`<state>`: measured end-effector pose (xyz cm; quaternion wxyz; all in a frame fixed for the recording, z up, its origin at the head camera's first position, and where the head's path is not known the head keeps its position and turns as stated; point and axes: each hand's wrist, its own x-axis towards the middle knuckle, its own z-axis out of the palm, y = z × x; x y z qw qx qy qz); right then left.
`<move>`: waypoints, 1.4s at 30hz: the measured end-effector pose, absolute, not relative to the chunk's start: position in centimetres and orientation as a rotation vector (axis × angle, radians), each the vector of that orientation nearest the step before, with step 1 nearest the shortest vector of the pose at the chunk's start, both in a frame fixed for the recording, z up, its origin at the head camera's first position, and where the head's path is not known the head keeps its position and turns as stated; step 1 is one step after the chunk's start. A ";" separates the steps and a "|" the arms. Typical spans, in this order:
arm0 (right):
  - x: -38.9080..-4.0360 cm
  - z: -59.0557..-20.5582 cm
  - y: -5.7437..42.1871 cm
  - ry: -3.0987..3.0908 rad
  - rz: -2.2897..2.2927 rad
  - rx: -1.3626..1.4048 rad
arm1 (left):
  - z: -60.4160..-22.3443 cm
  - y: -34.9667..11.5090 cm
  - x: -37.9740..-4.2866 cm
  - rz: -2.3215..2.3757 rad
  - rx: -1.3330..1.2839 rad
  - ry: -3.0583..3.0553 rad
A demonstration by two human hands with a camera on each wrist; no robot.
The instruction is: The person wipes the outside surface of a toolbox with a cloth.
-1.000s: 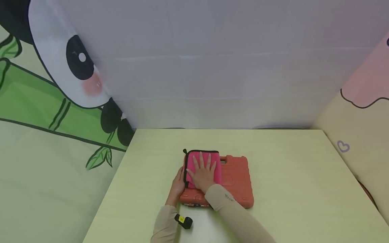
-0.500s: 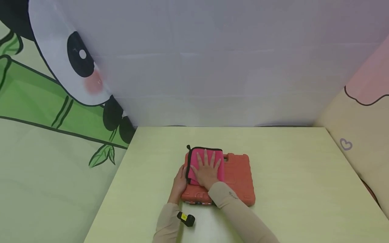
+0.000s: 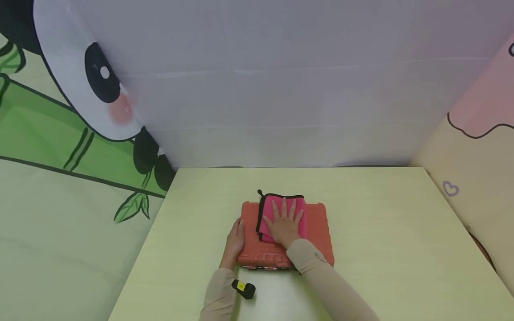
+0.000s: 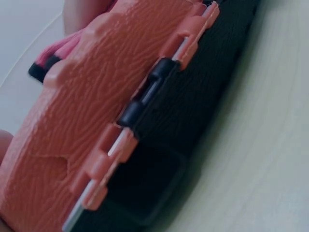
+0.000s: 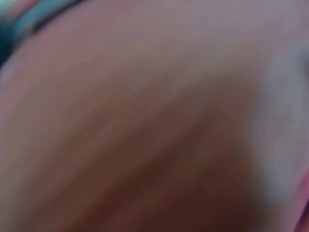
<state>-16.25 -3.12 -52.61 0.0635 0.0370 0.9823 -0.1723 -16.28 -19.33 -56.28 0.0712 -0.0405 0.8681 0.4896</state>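
An orange-red hard plastic case [image 3: 257, 249] with a black lower half lies closed on the table, its hinged side [image 4: 145, 99] towards me. My left hand [image 3: 234, 240] holds the case by its left edge; only bits of its fingers show in the left wrist view. On the lid lies a folded pink cloth [image 3: 267, 207] with black trim and a small loop at its far left corner. My right hand [image 3: 285, 226] presses flat on this cloth, fingers spread. Skin blurs most of the right wrist view.
A pale wood-look table [image 3: 385, 232] extends around the case on all sides. Behind it rises a pale grey backdrop [image 3: 281, 98], with cartoon-printed panels left and right. A black device with a yellow label [image 3: 241, 286] sits on the left wrist.
My right hand has slid the pink cloth rightwards across the lid, from the left edge towards the middle. The left hand stays at the case's left edge.
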 end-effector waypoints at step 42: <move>-17.3 -51.4 2.8 2.772 -0.496 0.339 | -56.7 -18.9 -17.6 1.442 -0.168 2.588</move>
